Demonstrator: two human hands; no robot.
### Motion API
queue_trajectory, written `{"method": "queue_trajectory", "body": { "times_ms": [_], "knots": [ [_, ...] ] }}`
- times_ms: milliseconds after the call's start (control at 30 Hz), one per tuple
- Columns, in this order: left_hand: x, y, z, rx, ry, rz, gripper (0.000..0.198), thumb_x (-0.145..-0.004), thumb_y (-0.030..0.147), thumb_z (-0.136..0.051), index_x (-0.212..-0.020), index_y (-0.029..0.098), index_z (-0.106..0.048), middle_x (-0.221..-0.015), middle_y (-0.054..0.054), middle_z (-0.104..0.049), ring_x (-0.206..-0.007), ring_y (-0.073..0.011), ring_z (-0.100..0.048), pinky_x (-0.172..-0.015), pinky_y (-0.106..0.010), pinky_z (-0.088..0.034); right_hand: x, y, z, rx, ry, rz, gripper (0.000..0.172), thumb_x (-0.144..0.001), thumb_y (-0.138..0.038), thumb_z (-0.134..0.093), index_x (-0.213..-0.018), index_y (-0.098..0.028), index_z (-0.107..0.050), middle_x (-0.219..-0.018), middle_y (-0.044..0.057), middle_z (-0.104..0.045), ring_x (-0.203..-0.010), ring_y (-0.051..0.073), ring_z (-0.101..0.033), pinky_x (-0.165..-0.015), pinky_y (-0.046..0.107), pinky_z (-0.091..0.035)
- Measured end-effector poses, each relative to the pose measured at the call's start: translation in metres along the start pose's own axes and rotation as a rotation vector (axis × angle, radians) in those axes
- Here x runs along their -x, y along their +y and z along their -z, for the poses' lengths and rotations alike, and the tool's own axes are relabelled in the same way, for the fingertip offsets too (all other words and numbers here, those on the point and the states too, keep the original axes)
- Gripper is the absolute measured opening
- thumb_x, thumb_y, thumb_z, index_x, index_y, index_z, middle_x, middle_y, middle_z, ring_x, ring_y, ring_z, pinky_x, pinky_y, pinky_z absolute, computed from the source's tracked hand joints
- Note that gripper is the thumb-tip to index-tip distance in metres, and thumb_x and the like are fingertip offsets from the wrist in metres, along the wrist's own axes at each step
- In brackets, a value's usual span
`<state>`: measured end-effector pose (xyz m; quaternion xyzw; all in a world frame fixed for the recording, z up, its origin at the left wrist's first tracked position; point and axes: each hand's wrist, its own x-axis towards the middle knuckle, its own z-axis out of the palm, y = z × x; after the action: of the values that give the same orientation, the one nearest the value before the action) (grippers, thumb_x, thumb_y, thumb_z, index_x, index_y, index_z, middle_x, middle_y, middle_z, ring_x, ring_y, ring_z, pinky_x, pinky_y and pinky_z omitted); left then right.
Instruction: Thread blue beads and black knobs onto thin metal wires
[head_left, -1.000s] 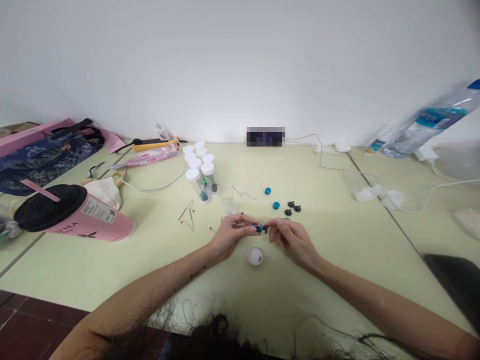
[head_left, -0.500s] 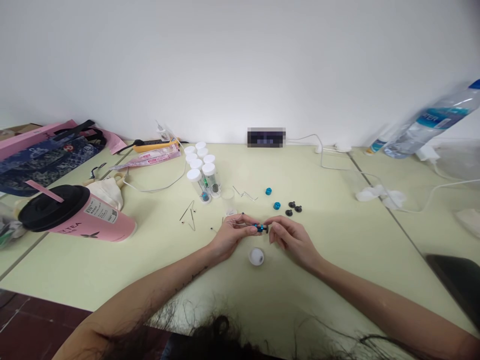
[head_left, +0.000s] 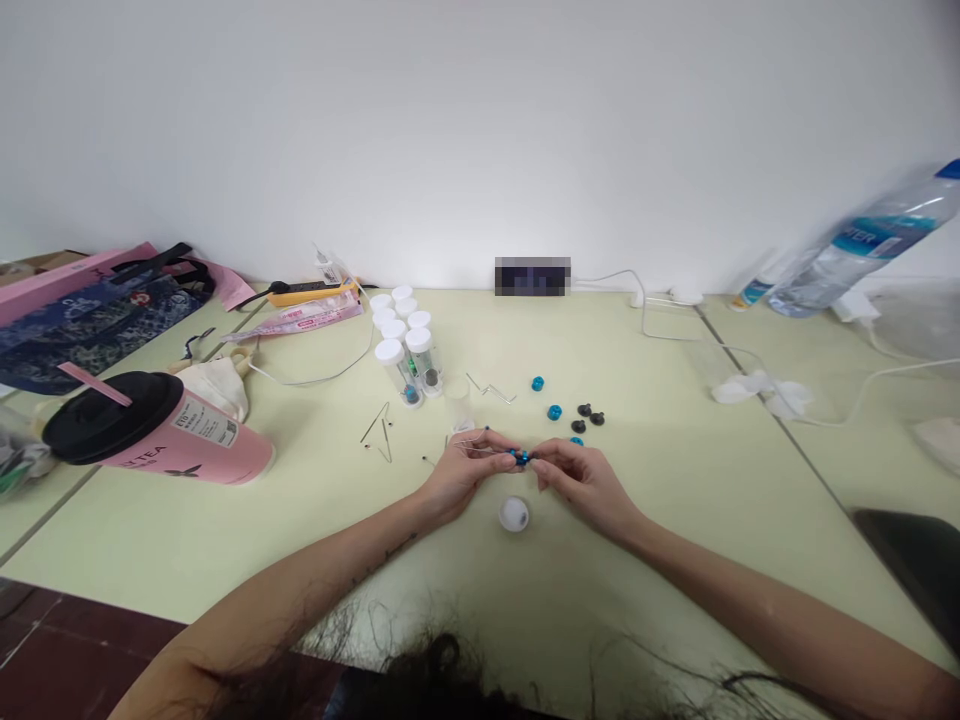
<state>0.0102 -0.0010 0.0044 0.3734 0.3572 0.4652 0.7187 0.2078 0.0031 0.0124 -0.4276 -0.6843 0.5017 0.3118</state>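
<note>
My left hand (head_left: 463,466) pinches a thin metal wire with small blue and black beads (head_left: 519,457) strung at its end. My right hand (head_left: 581,478) is closed in a pinch at the other side of those beads, its fingertips touching them. Both hands hover just above the pale green table (head_left: 675,480). A white cap (head_left: 513,514) lies right below the hands. Loose blue beads (head_left: 553,412) and black beads (head_left: 585,416) lie a little beyond the right hand.
Several white-capped vials (head_left: 405,345) stand behind the hands, with bent wires (head_left: 379,432) to their left. A pink cup with a black lid (head_left: 150,430) lies at the left, bags (head_left: 90,315) behind it. At the right are a water bottle (head_left: 862,245), cables and tissue (head_left: 757,390).
My right hand's fingertips have closed in on the beads on the wire. The view has shifted very slightly; the rest is as before.
</note>
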Motion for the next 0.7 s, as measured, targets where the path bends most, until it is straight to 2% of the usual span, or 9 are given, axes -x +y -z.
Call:
{"method": "queue_trajectory", "body": {
  "times_ms": [133,367,700],
  "knots": [
    [0.0001,0.0005,0.0,-0.006,-0.003,-0.005,0.021,-0.066,0.02,-0.078,-0.083,0.012,-0.069,-0.083,-0.007,-0.072,-0.077,-0.0165,-0.066,-0.081,-0.031,-0.049,0.0013,-0.0027,0.0003,-0.005,-0.007,-0.006,0.026,-0.09,-0.041,-0.053,-0.088,-0.017,-0.063,-0.063,0.0,-0.06,-0.051,0.011,-0.043,-0.049,0.024,-0.031],
    [0.0001,0.0015,-0.0003,-0.012,-0.018,-0.014,0.021,-0.068,0.02,-0.077,-0.085,0.011,-0.069,-0.086,-0.008,-0.073,-0.079,-0.017,-0.066,-0.081,-0.031,-0.048,0.0007,0.001,-0.0007,-0.046,0.005,0.025,0.027,-0.088,-0.04,-0.058,-0.105,-0.019,-0.056,-0.063,-0.002,-0.058,-0.054,0.012,-0.044,-0.05,0.023,-0.032],
    [0.0003,0.0006,-0.0009,-0.03,-0.007,-0.003,0.02,-0.066,0.02,-0.078,-0.082,0.012,-0.07,-0.083,-0.007,-0.072,-0.078,-0.0168,-0.066,-0.081,-0.032,-0.048,-0.0007,0.0028,-0.001,0.022,0.003,0.024,0.023,-0.089,-0.041,-0.055,-0.093,-0.019,-0.06,-0.062,-0.001,-0.06,-0.053,0.012,-0.044,-0.05,0.024,-0.032]
  ]
}}
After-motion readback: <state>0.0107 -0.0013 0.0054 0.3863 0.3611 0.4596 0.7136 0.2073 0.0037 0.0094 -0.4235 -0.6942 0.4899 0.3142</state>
